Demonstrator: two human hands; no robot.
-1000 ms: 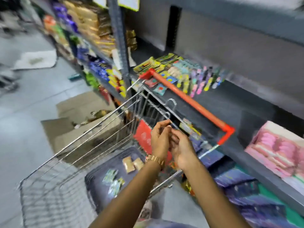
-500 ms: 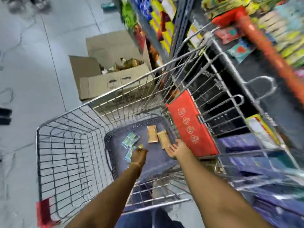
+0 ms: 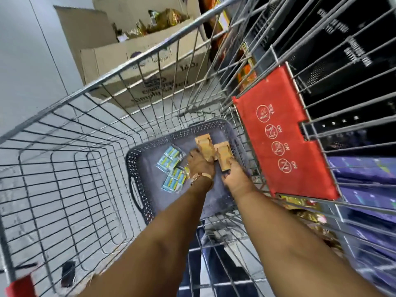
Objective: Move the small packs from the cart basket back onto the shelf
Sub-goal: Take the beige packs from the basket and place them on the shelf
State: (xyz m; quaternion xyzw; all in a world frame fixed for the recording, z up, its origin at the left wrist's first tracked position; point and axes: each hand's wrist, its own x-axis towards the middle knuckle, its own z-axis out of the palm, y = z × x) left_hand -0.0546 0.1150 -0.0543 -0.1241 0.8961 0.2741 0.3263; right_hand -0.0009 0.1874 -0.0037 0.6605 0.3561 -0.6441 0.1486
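A grey perforated basket (image 3: 137, 153) lies in the bottom of the wire cart (image 3: 137, 61). Two tan small packs (image 3: 204, 145) (image 3: 224, 155) lie side by side at its far end. Several blue-and-white small packs (image 3: 171, 168) lie to their left. My left hand (image 3: 199, 167) has its fingers curled on the near end of the left tan pack. The near end of the right tan pack is gripped by my right hand (image 3: 235, 179). The shelf (image 3: 351, 52) stands beyond the cart's right side; its top is out of view.
The cart's red child-seat flap (image 3: 282, 142) hangs on the right wall, close to my right arm. An open cardboard box (image 3: 150, 58) with wrapped goods stands on the floor past the cart. Purple packages (image 3: 368, 189) fill the lower shelf at right.
The view has dropped and closed in on the basket. Both hands moved forward from the basket's near part onto the two tan packs and closed on them.
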